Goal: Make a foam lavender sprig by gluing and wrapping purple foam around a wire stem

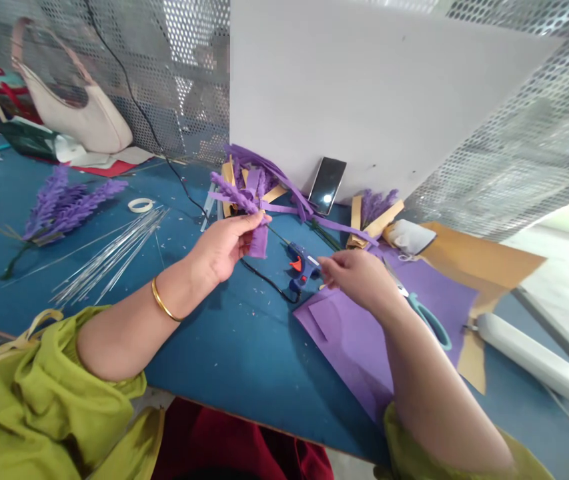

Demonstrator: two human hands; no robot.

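My left hand (221, 250) is closed, thumb and fingers pinching a purple paper lavender stem (234, 191). Its fringed spike points up and left, and a thin wire (278, 233) sticks out to the right. A piece of purple paper (259, 242) hangs below the fingertips. My right hand (357, 277) hovers over the purple sheet with its fingers curled together; whether anything is between them is hidden. Just left of those fingertips lies a blue glue gun (306, 264) with an orange trigger.
Purple paper sheets (344, 340) and teal-handled scissors (431, 321) lie right. Behind are a phone (327, 185) and paper flower bundles (374, 207). Left are wires (109, 260), a tape roll (141, 205), lavender (64, 207) and a handbag (79, 110). A white board (364, 87) stands behind.
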